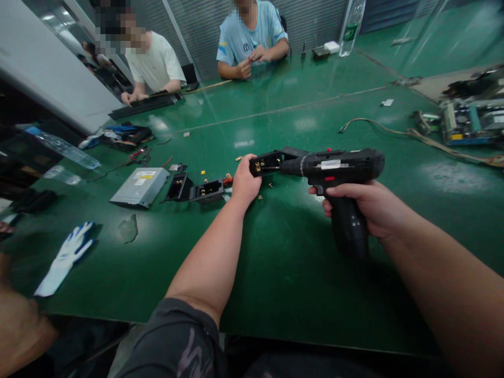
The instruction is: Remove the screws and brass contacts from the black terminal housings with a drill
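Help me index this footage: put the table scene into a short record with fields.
Left hand: grips a black case
Right hand: holds a power drill by its handle, nose toward the black case
Further left: open black casing pieces, a silver drive, a white-and-blue glove
Far right: circuit boards
Surface: green table
Bit contact: cannot tell

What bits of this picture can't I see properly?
- Head view: words on the drill's white label, too small and blurred.
- Head view: part of the left hand, hidden behind the black case.
- Head view: part of the right hand, hidden behind the drill's handle.
- Head view: the rest of the electronics, cut off by the right edge.
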Demonstrator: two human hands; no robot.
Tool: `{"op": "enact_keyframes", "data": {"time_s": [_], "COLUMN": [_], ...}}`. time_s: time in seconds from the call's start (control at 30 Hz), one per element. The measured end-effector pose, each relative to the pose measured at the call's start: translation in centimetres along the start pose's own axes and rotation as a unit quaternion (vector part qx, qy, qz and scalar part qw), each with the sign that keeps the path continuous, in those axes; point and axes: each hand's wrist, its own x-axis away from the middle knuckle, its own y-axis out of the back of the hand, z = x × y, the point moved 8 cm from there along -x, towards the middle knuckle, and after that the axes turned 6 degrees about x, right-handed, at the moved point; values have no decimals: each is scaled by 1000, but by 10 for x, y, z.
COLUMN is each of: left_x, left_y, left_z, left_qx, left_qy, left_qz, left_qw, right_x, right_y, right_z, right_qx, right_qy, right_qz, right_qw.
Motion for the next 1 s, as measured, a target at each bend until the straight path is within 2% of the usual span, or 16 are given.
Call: {"op": "enact_keyframes", "data": {"time_s": [0.1,0.3,0.7,1.0], "left_x": [1,1,1,0], "left_y": [0,-1,-1,-3], "left_z": [-1,-4,-14,-10], "left_qx": [2,5,-25,-25], "left_qy": [1,1,-14,-4], "left_qz": [0,7,4,8], "left_qw": [1000,1000,1000,1000], "right_x": [-1,-2,-4,-1], "right_y": [5,1,0,-5], "right_z": [-4,-4,-3,-5], "right_qx": [-20,-27,-4,11], "right_qy": [-18,-9,13,15], "right_qz": [-39,-51,-29,-12], "right_qw": [999,998,1000,1000]}}
